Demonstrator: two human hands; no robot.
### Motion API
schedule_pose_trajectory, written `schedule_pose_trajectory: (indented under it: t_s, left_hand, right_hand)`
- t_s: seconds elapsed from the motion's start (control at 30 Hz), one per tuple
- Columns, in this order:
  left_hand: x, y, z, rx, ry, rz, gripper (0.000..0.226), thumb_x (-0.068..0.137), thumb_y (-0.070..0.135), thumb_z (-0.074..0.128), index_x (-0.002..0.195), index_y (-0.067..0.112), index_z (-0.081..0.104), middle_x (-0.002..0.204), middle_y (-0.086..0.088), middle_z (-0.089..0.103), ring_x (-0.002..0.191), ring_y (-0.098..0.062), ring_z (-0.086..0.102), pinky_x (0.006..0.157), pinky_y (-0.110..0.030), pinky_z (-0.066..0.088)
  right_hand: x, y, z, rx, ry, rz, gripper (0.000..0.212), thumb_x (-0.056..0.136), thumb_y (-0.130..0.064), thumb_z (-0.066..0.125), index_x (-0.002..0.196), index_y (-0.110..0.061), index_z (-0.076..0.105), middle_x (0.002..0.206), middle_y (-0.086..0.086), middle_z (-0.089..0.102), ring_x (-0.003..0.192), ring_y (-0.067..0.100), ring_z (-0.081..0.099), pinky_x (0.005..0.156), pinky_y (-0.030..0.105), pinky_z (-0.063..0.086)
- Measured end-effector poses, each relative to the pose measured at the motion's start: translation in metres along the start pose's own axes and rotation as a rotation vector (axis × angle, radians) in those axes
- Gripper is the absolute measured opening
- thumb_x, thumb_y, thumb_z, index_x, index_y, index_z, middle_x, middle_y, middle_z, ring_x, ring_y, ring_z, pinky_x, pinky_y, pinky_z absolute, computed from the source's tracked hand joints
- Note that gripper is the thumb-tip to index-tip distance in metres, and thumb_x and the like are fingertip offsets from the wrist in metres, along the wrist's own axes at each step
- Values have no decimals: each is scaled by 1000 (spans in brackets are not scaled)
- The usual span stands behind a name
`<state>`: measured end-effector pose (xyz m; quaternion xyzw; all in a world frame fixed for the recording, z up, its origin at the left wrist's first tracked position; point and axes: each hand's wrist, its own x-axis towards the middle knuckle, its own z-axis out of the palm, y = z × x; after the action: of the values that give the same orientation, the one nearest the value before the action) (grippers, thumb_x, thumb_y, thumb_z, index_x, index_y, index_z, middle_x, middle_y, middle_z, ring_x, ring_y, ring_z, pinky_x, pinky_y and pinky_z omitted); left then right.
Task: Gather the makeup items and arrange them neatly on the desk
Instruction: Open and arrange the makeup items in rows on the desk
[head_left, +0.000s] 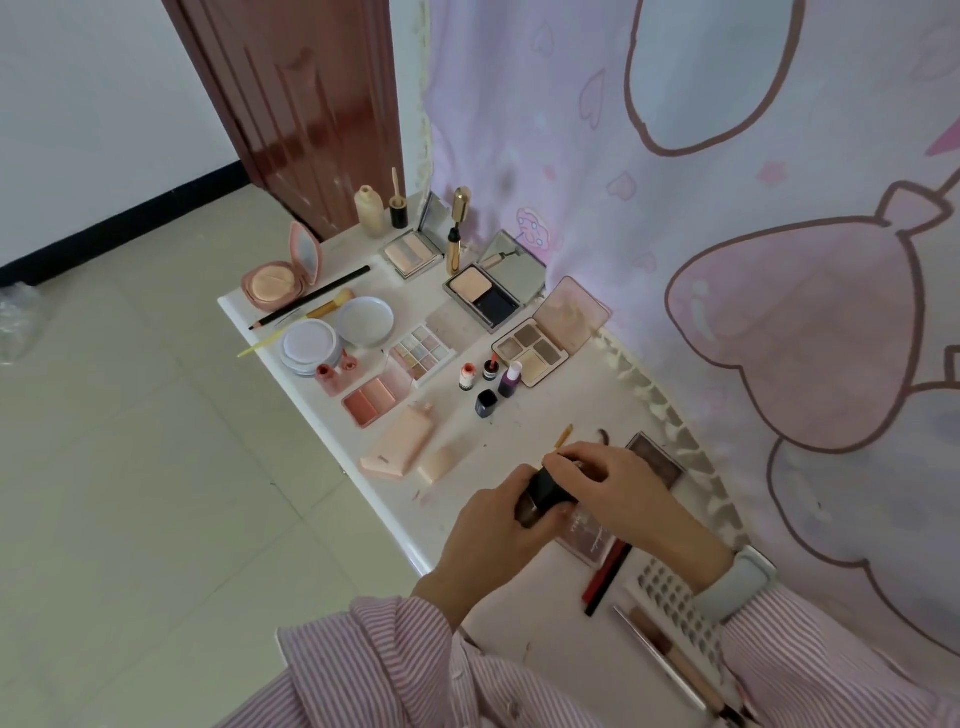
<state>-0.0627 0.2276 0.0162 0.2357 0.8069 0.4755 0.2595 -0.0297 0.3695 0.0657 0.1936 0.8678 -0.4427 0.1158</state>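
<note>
Hands meet over the near end of the desk (332, 395): the left hand (498, 525) curls its fingers round a small black case (545, 491), and the right hand (618, 488) closes over its top, fingertips pinching at it, a thin gold-handled applicator (563, 435) poking out just beyond. Whether the case is being opened or closed I cannot tell

Slips look to me the likeliest trouble. The case is held above a pink palette (592, 540) and beside a red pencil (608, 571); a fumble would probably drop it onto them or over the near edge to the floor. A sweep of the striped sleeve (810, 654) could also knock the lash tray (675, 603) or the thin tubes next to it

Farther up, open items crowd the white top: a round pink compact (275, 283), a long black pencil (311, 299), two white round lids (337, 327), an eyeshadow grid (423, 353), a blush palette (371, 400), small bottles (488, 379), mirrored powder cases (488, 291) and a gold mascara (457, 234) standing upright. The desk sits against a pink cartoon-printed curtain (727, 208), with a dark red door (301, 104) and pale floor tiles (130, 467) to the left
</note>
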Motion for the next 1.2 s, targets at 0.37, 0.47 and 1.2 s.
schedule_pose_trajectory:
  t_s: [0.37,0.47,1.2]
  left_hand:
    - [8,-7,-10,-162,33,-140,36,77,47,67,105,45,44,62,15,57,44,-1,52,44,-10,39]
    - [9,-18,-12,-291,70,-304,37,81,31,68,108,28,44,71,7,57,43,-6,53,46,-20,44]
    - [28,-26,-28,-566,82,-342,35,88,-2,54,111,22,44,115,-4,59,107,-23,59,95,-45,47]
  right_hand:
    - [20,-4,-49,107,240,-40,11,89,-29,52,92,-23,60,74,-7,61,52,-4,54,48,6,43]
    - [33,14,-69,497,389,146,21,91,-33,52,94,-13,60,73,3,64,52,1,55,46,14,43]
    - [121,72,6,171,399,132,47,85,-6,57,129,-10,40,120,4,38,95,9,46,64,-1,39]
